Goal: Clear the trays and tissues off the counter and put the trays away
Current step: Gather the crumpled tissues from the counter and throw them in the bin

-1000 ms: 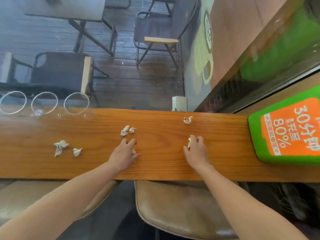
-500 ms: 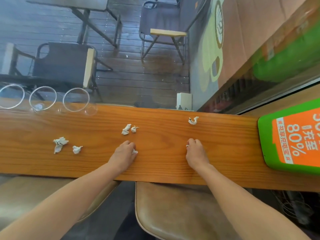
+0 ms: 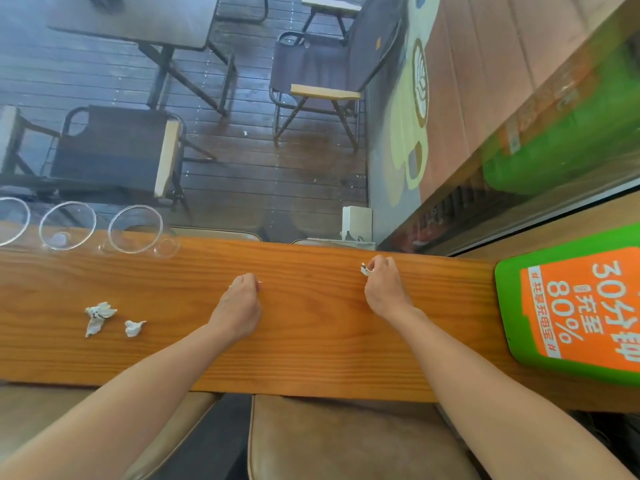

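Observation:
On the long wooden counter (image 3: 311, 351) my left hand (image 3: 239, 306) is closed into a fist over crumpled white tissue scraps, only a sliver of white showing at the fingertips. Farther right and nearer the window, my right hand (image 3: 384, 289) is closed on tissue scraps too, one small piece (image 3: 364, 270) sticking out at its fingertips. A larger crumpled tissue (image 3: 98, 317) and a small one (image 3: 134, 328) lie loose on the left of the counter. A green tray with an orange label (image 3: 571, 306) rests at the counter's right end.
Three clear glass bowls (image 3: 135, 229) stand along the counter's far left edge against the window. Brown padded stools (image 3: 346, 441) sit below the near edge. Beyond the glass are dark chairs, a table and a wet deck.
Both hands closed on the tissues under them, then reached farther across the counter. The two scraps in the middle and the one near the window are now under my hands.

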